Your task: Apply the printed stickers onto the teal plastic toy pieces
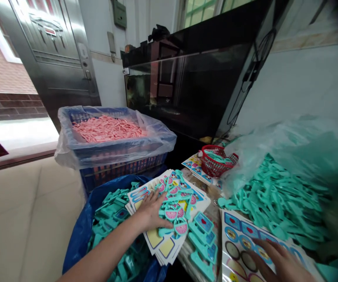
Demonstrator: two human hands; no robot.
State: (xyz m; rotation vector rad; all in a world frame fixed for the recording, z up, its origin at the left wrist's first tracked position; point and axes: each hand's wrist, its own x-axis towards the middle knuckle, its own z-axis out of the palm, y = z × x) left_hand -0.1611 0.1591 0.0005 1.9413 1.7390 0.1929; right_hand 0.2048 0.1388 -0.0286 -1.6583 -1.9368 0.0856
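My left hand (151, 211) lies with fingers spread on a stack of printed sticker sheets (155, 239), against a heap of small teal plastic pieces with pink fruit-slice stickers (180, 227). My right hand (280, 260) hovers over or touches another sticker sheet (230, 223), its fingers apart and nothing visible in them; its lower part is cut off by the frame. That sheet shows blue heart stickers and round ones, some spots bare. Between the two hands sit several teal pieces with heart stickers (205, 223), lined up on the table edge.
A blue bag (75, 239) of teal pieces stands below the left hand. Loose teal pieces (277, 196) spill from a clear plastic bag (298, 141) at right. A red basket (213, 166) stands behind. A lined blue crate (122, 150) holds pink pieces (107, 128). Beyond is a fish tank (198, 86).
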